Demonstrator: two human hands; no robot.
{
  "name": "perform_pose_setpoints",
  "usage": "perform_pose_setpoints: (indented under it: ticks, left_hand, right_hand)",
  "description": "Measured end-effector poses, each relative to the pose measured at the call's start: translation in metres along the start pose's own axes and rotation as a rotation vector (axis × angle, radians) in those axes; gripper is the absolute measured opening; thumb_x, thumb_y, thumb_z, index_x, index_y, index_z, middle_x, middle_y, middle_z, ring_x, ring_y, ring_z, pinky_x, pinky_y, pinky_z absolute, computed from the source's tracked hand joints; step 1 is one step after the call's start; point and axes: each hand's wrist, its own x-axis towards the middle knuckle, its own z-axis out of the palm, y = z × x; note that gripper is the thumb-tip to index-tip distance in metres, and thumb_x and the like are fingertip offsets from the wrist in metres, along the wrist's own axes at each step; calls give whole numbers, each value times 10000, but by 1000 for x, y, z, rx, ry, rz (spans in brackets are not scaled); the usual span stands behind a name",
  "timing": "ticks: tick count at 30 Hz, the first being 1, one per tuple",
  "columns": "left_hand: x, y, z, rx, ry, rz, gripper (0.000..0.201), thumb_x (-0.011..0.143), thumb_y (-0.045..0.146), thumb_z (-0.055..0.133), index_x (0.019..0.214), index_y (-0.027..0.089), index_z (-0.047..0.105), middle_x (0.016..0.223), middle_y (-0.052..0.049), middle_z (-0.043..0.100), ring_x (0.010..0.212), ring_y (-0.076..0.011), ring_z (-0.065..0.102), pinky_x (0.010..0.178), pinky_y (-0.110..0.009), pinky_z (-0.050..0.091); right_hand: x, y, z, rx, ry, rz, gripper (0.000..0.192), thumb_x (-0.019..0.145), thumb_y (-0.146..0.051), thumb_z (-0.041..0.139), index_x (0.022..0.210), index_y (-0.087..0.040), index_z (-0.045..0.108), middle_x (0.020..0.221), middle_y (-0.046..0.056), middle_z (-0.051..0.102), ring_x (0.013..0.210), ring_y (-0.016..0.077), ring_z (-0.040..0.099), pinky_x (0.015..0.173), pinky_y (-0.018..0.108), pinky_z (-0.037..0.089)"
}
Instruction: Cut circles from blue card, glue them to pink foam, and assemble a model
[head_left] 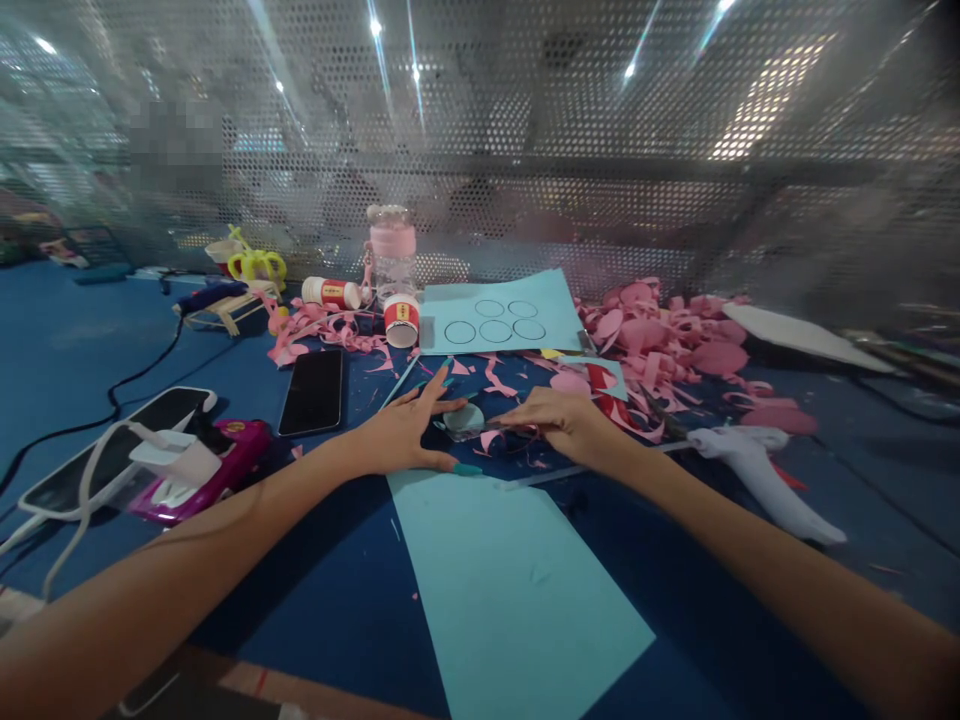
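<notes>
Left hand (401, 435): we spread our fingers flat, pinning the small blue disc (463, 418).
Right hand (559, 420): fingers pinched closed at the disc's right edge.
Done: pink cut-outs (675, 345) piled far right.
Left: traced sheet (499, 312) uncut; near blank sheet (510, 590) untouched.

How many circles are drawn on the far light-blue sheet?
5, all on the far light-blue sheet: two in the back row, three in the front row. None looks hidden.
</notes>
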Motion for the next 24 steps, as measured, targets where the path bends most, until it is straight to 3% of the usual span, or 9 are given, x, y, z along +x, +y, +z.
perform_pose_setpoints:
  ticks: [13, 15, 20, 24]
  left_hand:
    - [-1, 1, -2, 1, -11, -14, 1124, 711, 611, 546, 1354, 208, -283, 1413, -100, 358, 1361, -249, 156, 1075, -461, 149]
    - [-1, 2, -2, 0, -15, -9, 1129, 709, 617, 542, 1352, 202, -287, 1414, -103, 354, 1361, -248, 152, 1076, -462, 144]
    - [0, 1, -1, 19, -26, -45, 1142, 694, 642, 534, 1352, 200, -287, 1448, -122, 270, 1364, -265, 122, 1076, -463, 141]
    - [1, 1, 0, 37, -32, -65, 1139, 687, 656, 527, 1355, 211, -281, 1459, -118, 238, 1358, -283, 137, 1076, -476, 128]
  right_hand:
    - [-4, -2, -13, 70, -85, 7, 325, 801, -109, 433, 941, -226, 703, 825, 47, 706, 725, 139, 595, 650, 261, 495]
    - [-4, -4, -17, 91, -42, 40, 322, 792, -110, 440, 917, -237, 708, 781, 34, 698, 704, 137, 599, 626, 253, 494]
    - [0, -9, -24, 1, 205, 93, 253, 749, -101, 506, 814, -235, 710, 710, 24, 680, 681, 153, 605, 617, 275, 493]
    - [5, -5, -14, -132, 234, 40, 254, 710, -53, 485, 748, -218, 674, 787, 32, 695, 772, 181, 615, 690, 329, 500]
